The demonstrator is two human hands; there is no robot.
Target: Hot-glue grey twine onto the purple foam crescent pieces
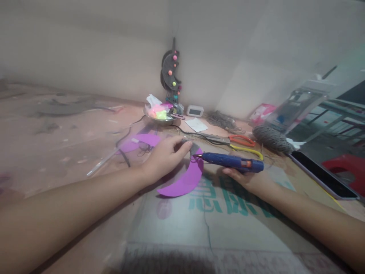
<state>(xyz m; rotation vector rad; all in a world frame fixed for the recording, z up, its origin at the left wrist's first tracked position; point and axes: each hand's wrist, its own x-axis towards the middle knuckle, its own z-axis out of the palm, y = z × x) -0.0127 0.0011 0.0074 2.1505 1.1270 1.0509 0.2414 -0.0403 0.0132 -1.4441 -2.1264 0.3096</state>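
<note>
My left hand (167, 156) is closed on the upper end of a purple crescent-shaped cutout (185, 179), thumb on top. Grey yarn (195, 148) covers the cutout's upper part beside my thumb. In my right hand (251, 179) is a blue hot glue gun (228, 160), held level and pointing left. Its nozzle tip meets the cutout at the edge of the grey yarn, touching or very close. Under both hands lies a cardboard sheet (176, 232) with green printed characters. A second purple piece (148, 139) and a clear glue stick (104, 160) lie left of my left hand.
Scissors (241, 140) with orange and yellow handles lie behind the glue gun. A bowl of craft bits (161, 121), a small white clock (195, 110) and a grey crescent ornament (171, 72) stand at the back. Right are a yarn skein (270, 139), a phone (322, 174) and a clear container (298, 104).
</note>
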